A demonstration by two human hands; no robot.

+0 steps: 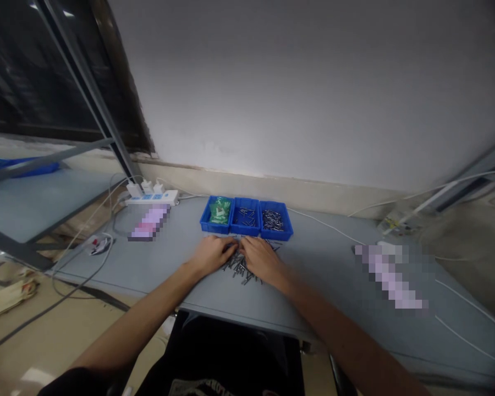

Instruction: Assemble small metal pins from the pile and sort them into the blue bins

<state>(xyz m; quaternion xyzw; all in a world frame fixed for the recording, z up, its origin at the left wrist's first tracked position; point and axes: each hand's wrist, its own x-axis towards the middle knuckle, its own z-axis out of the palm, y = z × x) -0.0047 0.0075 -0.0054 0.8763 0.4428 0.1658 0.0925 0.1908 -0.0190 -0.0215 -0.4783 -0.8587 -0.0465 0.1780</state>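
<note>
A loose pile of thin, dark metal pieces [242,270], which look like screws or pins, lies on the grey table in front of me. My left hand [213,255] rests at the pile's left edge, thumb and fingers drawn together. On the other side my right hand [262,258] reaches over the pile with its fingers curled down. The fingertips of both hands nearly meet; what they pinch is too small to make out. Just beyond stand three blue bins: the left bin [215,226] holds green-and-white packets, the middle bin [246,229] scattered metal pieces, the right bin [277,235] many more.
A white power strip [152,198] with plugs and cables sits at the back left. Near it lies a blurred-out phone-like object [149,222]. Another pixelated object [390,278] is on the right, by white cables. A wall [297,110] rises behind the table [322,247].
</note>
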